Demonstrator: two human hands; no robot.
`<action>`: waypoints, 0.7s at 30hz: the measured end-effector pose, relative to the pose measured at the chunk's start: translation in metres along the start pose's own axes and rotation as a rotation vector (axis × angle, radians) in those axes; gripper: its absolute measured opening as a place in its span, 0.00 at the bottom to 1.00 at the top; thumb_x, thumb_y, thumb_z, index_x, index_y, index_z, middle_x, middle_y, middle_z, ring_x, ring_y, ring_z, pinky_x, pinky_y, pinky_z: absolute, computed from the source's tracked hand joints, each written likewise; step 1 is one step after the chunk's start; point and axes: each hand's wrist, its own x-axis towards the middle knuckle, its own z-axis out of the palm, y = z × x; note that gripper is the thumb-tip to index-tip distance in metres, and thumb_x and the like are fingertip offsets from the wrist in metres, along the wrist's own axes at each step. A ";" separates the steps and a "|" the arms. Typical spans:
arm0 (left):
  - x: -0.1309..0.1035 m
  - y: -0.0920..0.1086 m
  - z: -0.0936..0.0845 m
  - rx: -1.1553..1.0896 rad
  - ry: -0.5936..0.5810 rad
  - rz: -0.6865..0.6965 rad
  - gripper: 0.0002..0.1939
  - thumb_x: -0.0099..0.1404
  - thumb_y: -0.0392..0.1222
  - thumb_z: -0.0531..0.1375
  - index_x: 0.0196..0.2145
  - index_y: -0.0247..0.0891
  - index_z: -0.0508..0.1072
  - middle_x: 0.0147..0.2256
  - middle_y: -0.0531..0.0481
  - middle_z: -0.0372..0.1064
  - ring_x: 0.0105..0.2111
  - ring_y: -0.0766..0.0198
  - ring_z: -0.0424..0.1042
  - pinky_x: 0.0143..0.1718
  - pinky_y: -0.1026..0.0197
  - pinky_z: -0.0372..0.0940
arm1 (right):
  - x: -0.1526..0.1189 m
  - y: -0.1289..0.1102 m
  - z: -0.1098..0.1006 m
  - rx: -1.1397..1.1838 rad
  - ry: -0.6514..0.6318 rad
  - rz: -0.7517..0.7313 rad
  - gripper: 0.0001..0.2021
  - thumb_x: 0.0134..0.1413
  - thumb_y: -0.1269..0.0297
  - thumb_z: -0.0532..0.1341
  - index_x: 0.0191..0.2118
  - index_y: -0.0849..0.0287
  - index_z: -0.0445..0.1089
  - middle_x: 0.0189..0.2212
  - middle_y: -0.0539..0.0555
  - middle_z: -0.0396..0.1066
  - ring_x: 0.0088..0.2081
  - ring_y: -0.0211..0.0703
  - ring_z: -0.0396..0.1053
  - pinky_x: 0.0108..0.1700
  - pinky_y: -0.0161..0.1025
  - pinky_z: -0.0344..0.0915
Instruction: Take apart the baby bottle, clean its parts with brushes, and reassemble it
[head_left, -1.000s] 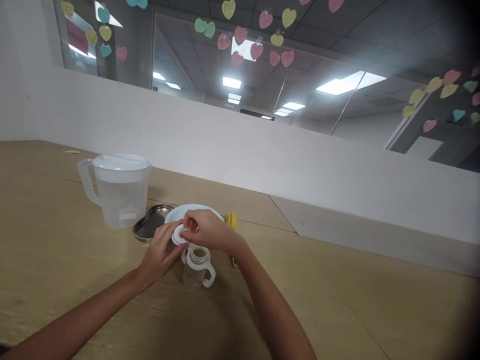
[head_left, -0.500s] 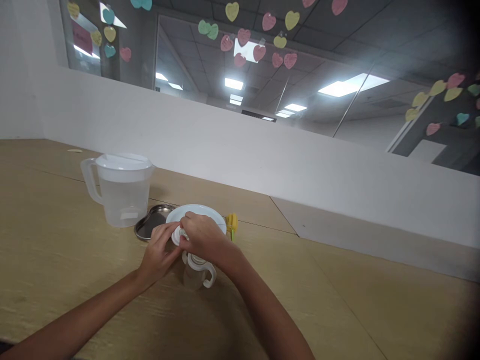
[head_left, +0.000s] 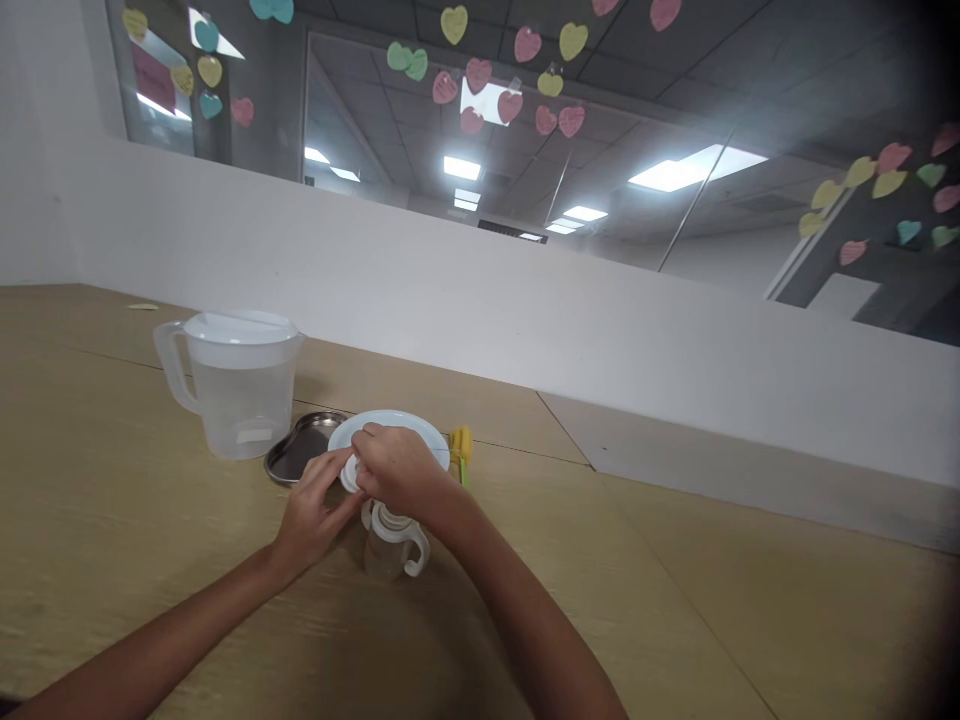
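Both hands meet over a small white ring-shaped piece, which looks like a bottle collar (head_left: 349, 476). My left hand (head_left: 313, 507) grips its left side with closed fingers. My right hand (head_left: 396, 468) is closed at its right side, fingertips pinched on or in it; what they pinch there is hidden. Just below the hands, a clear baby bottle (head_left: 384, 558) with white side handles stands upright on the table, its threaded neck uncovered. Behind the hands lies a pale plate (head_left: 390, 417), partly covered by my right hand.
A lidded clear plastic jug (head_left: 247, 400) stands at the left on the wooden table (head_left: 187, 560). Beside it lies a curved metal tray (head_left: 300, 450). A yellow brush-like item with a green part (head_left: 461, 445) is right of the plate. A white wall (head_left: 450, 290) rises behind.
The view has shifted slightly. Both hands stay at the white collar, and my right fingers have turned a little over it. The bottle, plate and jug stay in place.
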 end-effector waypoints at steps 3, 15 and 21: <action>0.001 0.002 -0.002 -0.007 -0.006 -0.001 0.19 0.62 0.49 0.56 0.50 0.40 0.67 0.45 0.44 0.69 0.45 0.55 0.67 0.46 0.54 0.63 | 0.000 0.008 0.002 0.130 0.057 0.043 0.06 0.47 0.75 0.55 0.31 0.61 0.68 0.29 0.53 0.71 0.30 0.39 0.64 0.29 0.35 0.54; 0.004 0.004 -0.003 -0.025 -0.043 -0.021 0.20 0.64 0.47 0.55 0.52 0.41 0.64 0.49 0.45 0.66 0.49 0.55 0.65 0.50 0.54 0.61 | -0.012 0.053 -0.011 0.761 0.109 0.304 0.13 0.42 0.75 0.59 0.37 0.62 0.70 0.32 0.50 0.71 0.30 0.35 0.66 0.34 0.31 0.62; 0.005 0.003 0.000 0.072 -0.010 -0.100 0.22 0.62 0.51 0.55 0.51 0.40 0.66 0.46 0.44 0.59 0.47 0.55 0.64 0.49 0.54 0.62 | -0.016 0.073 0.012 0.228 -0.162 0.382 0.12 0.43 0.78 0.60 0.37 0.64 0.73 0.37 0.57 0.72 0.38 0.42 0.68 0.39 0.35 0.61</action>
